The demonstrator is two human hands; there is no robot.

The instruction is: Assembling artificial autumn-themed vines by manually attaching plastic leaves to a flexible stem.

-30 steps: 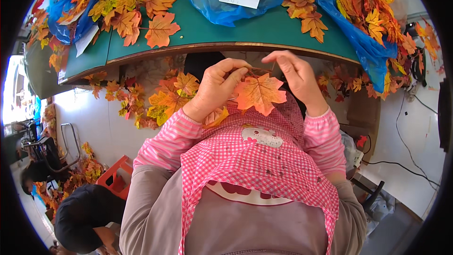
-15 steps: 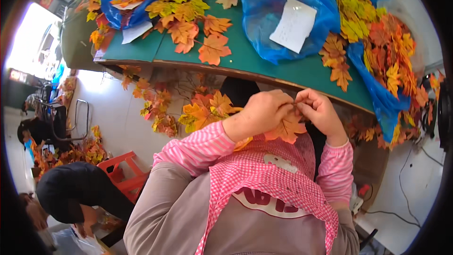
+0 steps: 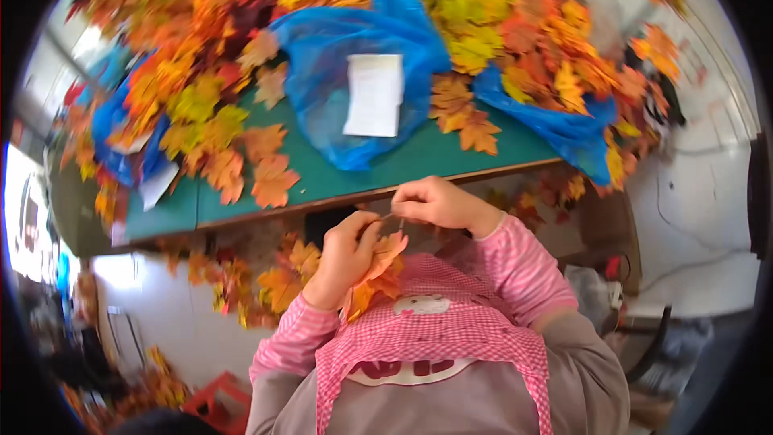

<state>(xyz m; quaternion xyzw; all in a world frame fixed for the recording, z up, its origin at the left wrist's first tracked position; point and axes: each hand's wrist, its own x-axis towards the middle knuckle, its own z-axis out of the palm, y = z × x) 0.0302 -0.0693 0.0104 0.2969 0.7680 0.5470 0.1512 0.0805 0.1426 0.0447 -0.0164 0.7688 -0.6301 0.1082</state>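
Over my lap, in front of the table edge, my left hand [image 3: 346,256] is closed on a thin brown stem. Orange artificial maple leaves [image 3: 382,267] hang beside its fingers, against my pink checked apron [image 3: 451,318]. My right hand [image 3: 448,205] is slightly higher and to the right, its fingertips pinched together at a leaf stem [image 3: 401,224]. The two hands are close together, and the exact join of the stems is too small to make out. More orange leaves [image 3: 282,283] trail below the table, left of my left hand.
The green table [image 3: 266,138] bears heaps of autumn leaves [image 3: 201,109] and a blue plastic bag [image 3: 318,56] with a white paper [image 3: 374,95] on it. Another blue bag [image 3: 555,125] overhangs the right edge. A red stool [image 3: 217,404] stands at lower left.
My view has swung right, so the table appears further left. My right hand has gone from beside the left one to slightly above it. The leaves now hang by my left hand.
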